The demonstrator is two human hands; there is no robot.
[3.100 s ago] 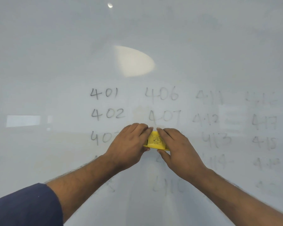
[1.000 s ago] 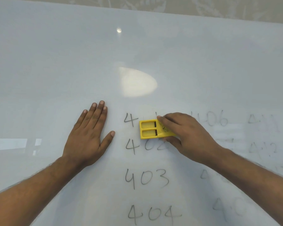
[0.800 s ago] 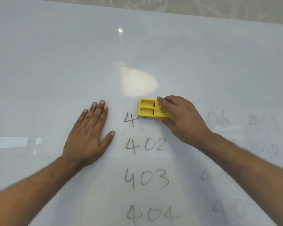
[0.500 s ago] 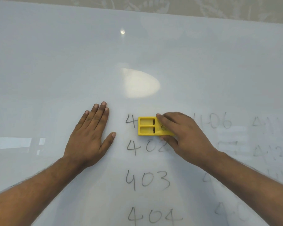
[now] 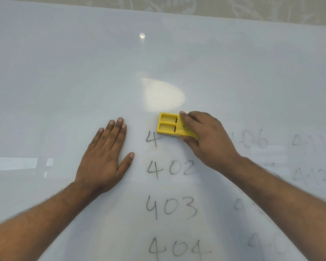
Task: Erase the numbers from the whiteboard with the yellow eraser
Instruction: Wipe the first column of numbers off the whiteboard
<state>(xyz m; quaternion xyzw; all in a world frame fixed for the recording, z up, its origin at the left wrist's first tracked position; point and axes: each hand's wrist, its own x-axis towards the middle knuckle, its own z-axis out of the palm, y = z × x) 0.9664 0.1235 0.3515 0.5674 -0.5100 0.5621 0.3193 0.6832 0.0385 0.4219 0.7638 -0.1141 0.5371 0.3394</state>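
Yellow eraser (image 5: 169,125) on a glossy whiteboard (image 5: 64,72).
Right hand (image 5: 205,140) pinches the ridged plastic block above a lone "4" (image 5: 152,138); left hand (image 5: 105,157) lies spread flat.

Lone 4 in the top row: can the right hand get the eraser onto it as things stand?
Probably yes. The right hand grips the yellow eraser just up and right of the lone 4, with bare whiteboard between. The left hand lies flat further left, clear of that path.
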